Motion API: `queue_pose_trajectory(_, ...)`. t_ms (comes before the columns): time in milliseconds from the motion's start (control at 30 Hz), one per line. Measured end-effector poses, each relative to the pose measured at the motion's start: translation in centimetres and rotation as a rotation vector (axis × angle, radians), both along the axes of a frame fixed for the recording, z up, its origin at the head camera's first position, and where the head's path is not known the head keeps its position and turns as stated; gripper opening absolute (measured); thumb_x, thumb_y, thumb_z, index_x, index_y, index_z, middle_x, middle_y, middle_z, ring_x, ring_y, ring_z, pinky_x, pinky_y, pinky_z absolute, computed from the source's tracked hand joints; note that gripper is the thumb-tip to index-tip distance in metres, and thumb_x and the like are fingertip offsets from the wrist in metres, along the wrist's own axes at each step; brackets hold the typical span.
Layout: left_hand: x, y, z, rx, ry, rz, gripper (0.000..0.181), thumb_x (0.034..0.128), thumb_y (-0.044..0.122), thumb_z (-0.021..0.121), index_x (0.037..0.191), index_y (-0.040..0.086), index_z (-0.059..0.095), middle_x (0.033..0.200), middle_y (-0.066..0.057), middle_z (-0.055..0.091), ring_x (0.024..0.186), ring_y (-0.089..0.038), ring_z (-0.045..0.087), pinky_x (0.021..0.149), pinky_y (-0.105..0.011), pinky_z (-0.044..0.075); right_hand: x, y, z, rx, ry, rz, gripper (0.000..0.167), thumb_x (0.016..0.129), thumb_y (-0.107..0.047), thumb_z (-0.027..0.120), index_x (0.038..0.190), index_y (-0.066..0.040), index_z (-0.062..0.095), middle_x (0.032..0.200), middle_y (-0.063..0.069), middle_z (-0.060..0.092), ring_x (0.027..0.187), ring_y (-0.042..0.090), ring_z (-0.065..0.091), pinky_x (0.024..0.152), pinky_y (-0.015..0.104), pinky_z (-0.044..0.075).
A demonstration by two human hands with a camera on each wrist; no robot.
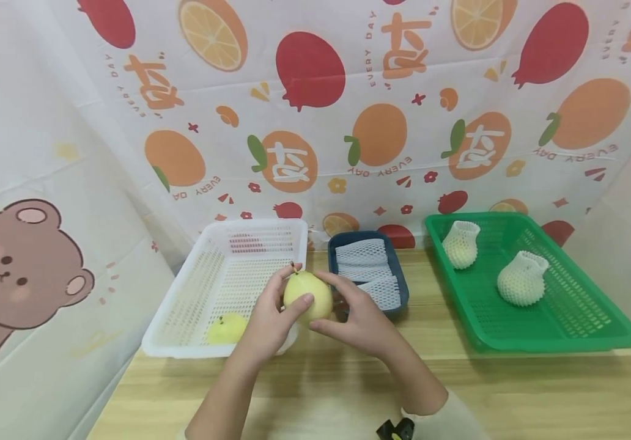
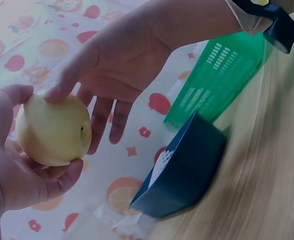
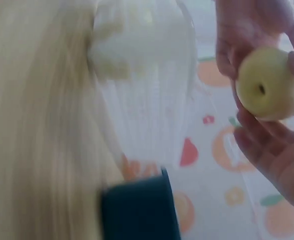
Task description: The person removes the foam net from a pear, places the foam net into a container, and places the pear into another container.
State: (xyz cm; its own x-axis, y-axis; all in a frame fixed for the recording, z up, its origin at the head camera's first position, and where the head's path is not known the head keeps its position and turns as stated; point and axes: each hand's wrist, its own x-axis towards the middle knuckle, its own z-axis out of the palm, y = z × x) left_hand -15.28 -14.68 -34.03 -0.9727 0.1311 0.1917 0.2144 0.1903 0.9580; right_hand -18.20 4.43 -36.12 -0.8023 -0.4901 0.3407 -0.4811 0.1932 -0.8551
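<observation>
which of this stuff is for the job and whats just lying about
Likely the job:
- pear in both hands
- loose pear in the white basket
- foam nets in the blue tray
- green basket with two netted fruits

Likely just around:
- fruit-print sheet
- bear-print sheet
- dark item at the right wrist

1. Fruit-print backdrop [image 1: 329, 125], head view: "EVERY DAY" readable, repeated. One line of this lettering [image 1: 372, 49] stands vertically beside a large orange character [image 1: 406, 46].
2. Same words curve along the undersides of printed oranges [image 1: 380, 134].
3. White characters [image 1: 289, 162] on other printed oranges; reading of these and orange ones uncertain.
4. Wrist views: print too blurred to read.
</observation>
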Motion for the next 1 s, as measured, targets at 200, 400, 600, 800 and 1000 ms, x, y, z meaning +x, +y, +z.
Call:
queue_pose_trajectory(200,0.3,-2.9,1.2,-0.164,-0.028,0.079,0.073,0.0908,0.036,0.070,0.151,0.019,0.032,0.149,-0.004,0.042,0.132,-0.029,0.046,0.094,-0.042,0.051,-0.1,-4.2,-0.8,-0.144,0.095,-0.101,0.072,0.076,-0.022,0.086,0.139,-0.030,0.051,0.137,-0.009,0.052,0.117,0.013,0.058,0.097,0.043,0.052)
queue_pose_trajectory(400,0.3,-5.7,2.1,-0.321,-0.052,0.195,0.079,0.0800,0.039,0.081,0.145,0.019,0.040,0.137,-0.005,0.051,0.118,-0.030,0.052,0.074,-0.034,0.056,0.3,-8.6,-2.0,-0.180,0.204,-0.156,0.073,0.080,-0.026,0.083,0.142,-0.021,0.047,0.141,-0.003,0.051,0.119,0.017,0.059,0.098,0.038,0.052)
queue_pose_trajectory(600,-0.4,-9.6,2.2,-0.436,0.013,0.308,0.081,0.0819,0.032,0.080,0.149,0.016,0.038,0.143,-0.014,0.048,0.115,-0.035,0.055,0.072,-0.033,0.058,0.4,-10.3,-3.7,0.113,0.268,-0.164,0.073,0.089,-0.040,0.072,0.151,-0.023,0.037,0.151,0.000,0.044,0.134,0.020,0.048,0.110,0.052,0.039)
queue_pose_trajectory(800,-2.1,-13.5,0.7,-0.621,0.017,0.377,0.074,0.0832,0.029,0.078,0.144,0.009,0.042,0.141,-0.026,0.045,0.115,-0.040,0.053,0.077,-0.041,0.053,0.2,-10.0,-4.9,0.334,0.339,-0.130,0.055,0.095,-0.052,0.056,0.141,-0.023,0.053,0.149,0.002,0.048,0.139,0.019,0.042,0.118,0.059,0.016)
queue_pose_trajectory(1000,-3.5,-15.3,-1.5,-0.743,-0.083,0.339,0.069,0.0822,0.027,0.077,0.138,0.001,0.046,0.140,-0.028,0.049,0.123,-0.046,0.050,0.096,-0.060,0.044,0.2,-9.9,-5.1,0.391,0.351,-0.107,0.047,0.094,-0.052,0.055,0.131,-0.024,0.062,0.146,0.000,0.052,0.137,0.018,0.045,0.119,0.058,0.015)
